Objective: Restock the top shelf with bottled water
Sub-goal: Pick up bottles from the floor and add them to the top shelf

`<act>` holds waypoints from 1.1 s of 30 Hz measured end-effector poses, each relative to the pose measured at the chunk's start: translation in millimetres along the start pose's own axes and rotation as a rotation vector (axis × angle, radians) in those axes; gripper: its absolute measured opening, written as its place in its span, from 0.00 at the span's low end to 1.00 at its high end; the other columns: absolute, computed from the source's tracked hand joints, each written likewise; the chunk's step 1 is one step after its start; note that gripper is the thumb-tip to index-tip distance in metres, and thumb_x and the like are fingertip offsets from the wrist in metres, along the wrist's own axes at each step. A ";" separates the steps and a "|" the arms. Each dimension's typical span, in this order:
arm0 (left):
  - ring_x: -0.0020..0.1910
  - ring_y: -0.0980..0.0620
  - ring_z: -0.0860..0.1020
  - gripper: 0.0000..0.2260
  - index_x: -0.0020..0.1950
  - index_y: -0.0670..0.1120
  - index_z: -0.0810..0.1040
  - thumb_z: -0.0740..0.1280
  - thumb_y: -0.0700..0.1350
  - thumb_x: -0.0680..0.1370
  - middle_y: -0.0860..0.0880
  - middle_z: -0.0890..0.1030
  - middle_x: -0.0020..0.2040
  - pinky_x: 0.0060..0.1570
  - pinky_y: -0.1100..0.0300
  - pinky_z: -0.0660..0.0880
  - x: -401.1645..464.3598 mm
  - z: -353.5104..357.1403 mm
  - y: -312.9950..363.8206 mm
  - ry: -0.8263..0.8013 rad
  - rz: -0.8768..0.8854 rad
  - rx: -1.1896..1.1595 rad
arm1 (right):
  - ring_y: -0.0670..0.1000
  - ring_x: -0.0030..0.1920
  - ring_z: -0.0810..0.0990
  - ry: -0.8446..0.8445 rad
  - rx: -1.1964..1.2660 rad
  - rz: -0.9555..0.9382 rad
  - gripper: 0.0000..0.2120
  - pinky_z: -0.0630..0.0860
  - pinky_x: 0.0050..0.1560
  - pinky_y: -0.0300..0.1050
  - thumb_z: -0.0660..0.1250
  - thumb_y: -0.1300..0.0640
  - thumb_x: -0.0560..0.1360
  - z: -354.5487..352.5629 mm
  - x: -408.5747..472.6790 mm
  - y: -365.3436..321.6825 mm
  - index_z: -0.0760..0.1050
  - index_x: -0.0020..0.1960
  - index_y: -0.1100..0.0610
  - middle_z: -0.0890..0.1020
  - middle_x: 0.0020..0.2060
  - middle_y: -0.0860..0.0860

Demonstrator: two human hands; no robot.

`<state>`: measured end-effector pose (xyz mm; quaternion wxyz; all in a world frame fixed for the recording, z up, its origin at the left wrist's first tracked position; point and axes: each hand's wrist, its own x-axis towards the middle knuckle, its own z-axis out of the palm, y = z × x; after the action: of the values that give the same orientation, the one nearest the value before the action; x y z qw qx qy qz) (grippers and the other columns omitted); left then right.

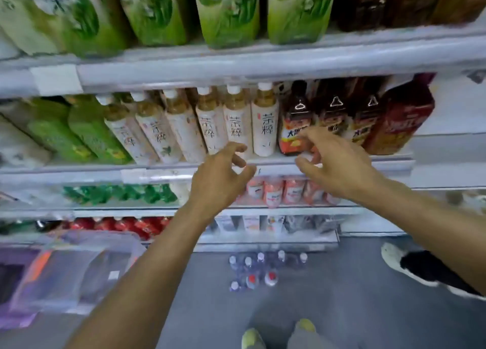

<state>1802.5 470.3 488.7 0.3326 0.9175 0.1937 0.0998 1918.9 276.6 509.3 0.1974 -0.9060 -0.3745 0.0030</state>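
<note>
Several clear water bottles (259, 269) with white and red caps stand on the grey floor at the foot of the shelving. My left hand (221, 175) hovers in front of the second shelf edge (79, 175), fingers loosely curled, holding nothing. My right hand (334, 161) is raised beside it, fingers spread and bent in front of a dark tea bottle (294, 122), also holding nothing. Both hands are well above the water bottles. The picture is blurred by motion.
White-labelled tea bottles (264, 122) and green bottles (86, 130) fill the second shelf; tall green bottles (226, 14) line the shelf above. Pink bottles (284, 190) sit lower. Plastic-wrapped packs (60, 277) lie on the left floor. Another person's shoe (410, 267) is at right; my own feet (278, 335) are below.
</note>
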 end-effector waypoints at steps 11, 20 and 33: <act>0.45 0.49 0.82 0.03 0.47 0.53 0.76 0.69 0.49 0.76 0.52 0.83 0.45 0.47 0.57 0.76 -75.2 225.4 -156.2 -0.348 -0.624 -0.246 | 0.53 0.48 0.80 -0.637 0.148 0.280 0.13 0.69 0.45 0.45 0.64 0.50 0.77 246.9 -83.7 117.7 0.73 0.58 0.55 0.77 0.45 0.47; 0.51 0.44 0.80 0.24 0.63 0.47 0.71 0.73 0.48 0.70 0.47 0.78 0.57 0.47 0.55 0.76 -152.3 443.5 -307.2 -0.279 -1.123 -0.584 | 0.52 0.57 0.77 -0.833 0.245 0.490 0.27 0.74 0.57 0.48 0.70 0.51 0.75 504.3 -175.5 188.8 0.66 0.70 0.56 0.70 0.62 0.53; 0.64 0.41 0.76 0.41 0.70 0.39 0.71 0.82 0.40 0.60 0.40 0.77 0.65 0.65 0.43 0.72 -137.7 657.0 -499.3 0.072 -1.027 -0.546 | 0.54 0.62 0.77 -0.606 0.573 0.538 0.40 0.73 0.63 0.55 0.78 0.58 0.58 771.2 -181.2 267.3 0.70 0.69 0.51 0.76 0.63 0.51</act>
<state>1738.5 387.9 -341.4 0.5559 0.5831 0.5924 0.0032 1851.4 256.1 -323.8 0.3128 -0.8383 -0.1522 0.4199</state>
